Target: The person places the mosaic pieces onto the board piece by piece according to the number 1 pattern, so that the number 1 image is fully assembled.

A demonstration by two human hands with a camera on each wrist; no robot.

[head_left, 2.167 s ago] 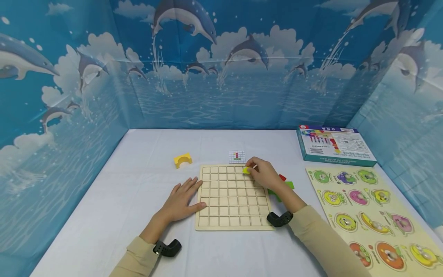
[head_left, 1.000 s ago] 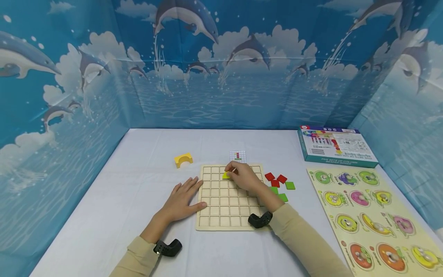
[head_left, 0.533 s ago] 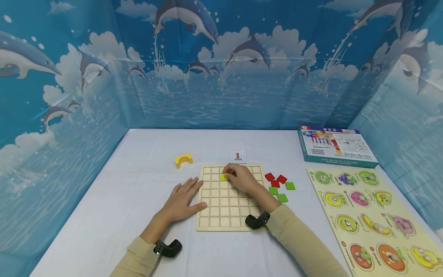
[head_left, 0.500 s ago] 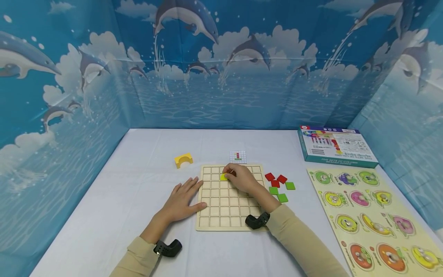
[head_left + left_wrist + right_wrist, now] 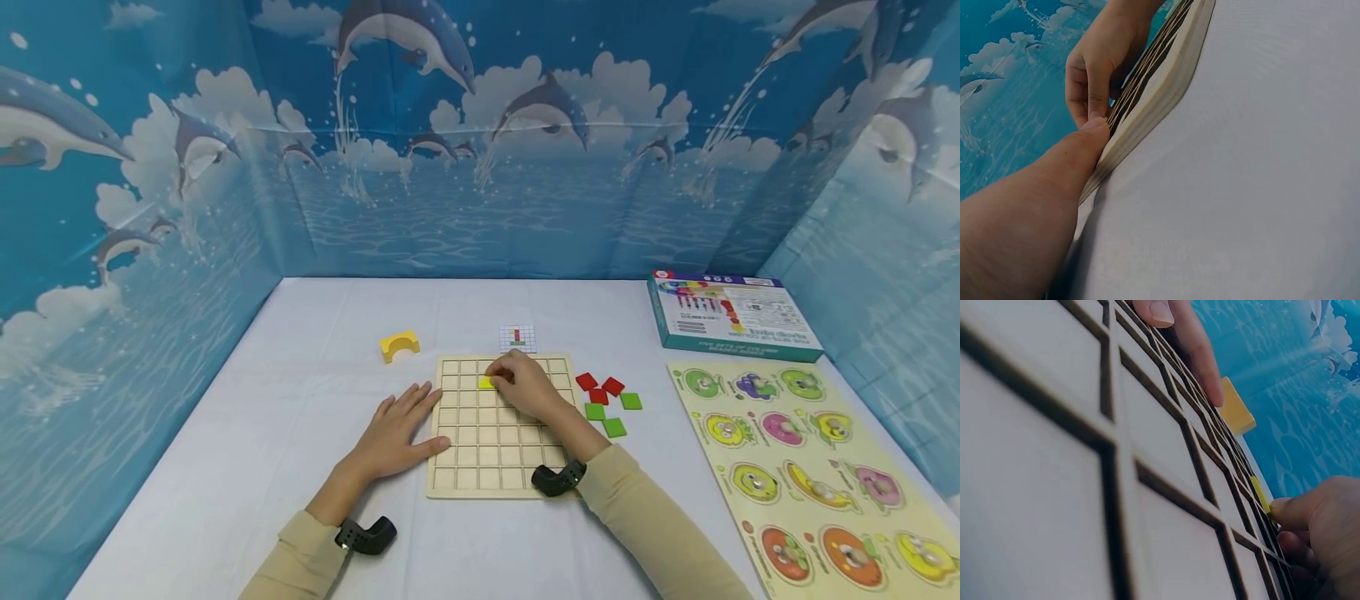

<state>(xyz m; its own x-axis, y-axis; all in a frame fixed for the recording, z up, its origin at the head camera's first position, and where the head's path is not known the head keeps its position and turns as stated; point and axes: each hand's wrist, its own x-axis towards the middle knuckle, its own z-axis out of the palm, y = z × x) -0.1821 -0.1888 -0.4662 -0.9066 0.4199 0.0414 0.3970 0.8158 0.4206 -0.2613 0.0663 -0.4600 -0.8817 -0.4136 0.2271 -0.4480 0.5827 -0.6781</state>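
Observation:
A wooden grid board point(image 5: 467, 456) lies flat on the white table. My left hand point(image 5: 396, 433) is spread at its left side, with fingertips and thumb on the edge; the thumb point(image 5: 1066, 162) also shows there in the left wrist view. Over the upper part of the board, my right hand point(image 5: 522, 386) has thumb and fingers bent at a yellow square tile point(image 5: 486, 383), pinching its right side. The tile lies level in a second-row cell, partly covered by the fingers. In the right wrist view, the thumb tip meets the edge of the yellow tile point(image 5: 1260, 494).
Red tiles point(image 5: 597, 397) and green tiles point(image 5: 614, 427) lie loose right of the board. Behind it is a small pattern card point(image 5: 517, 338). A yellow arch block point(image 5: 399, 345) stands at back left. A fruit puzzle board point(image 5: 757, 457) and a flat box point(image 5: 731, 317) occupy the right.
My right hand has carried the yellow tile left from the board's upper right, and the tile has settled from tilted to flat in a cell. My left hand has stayed put.

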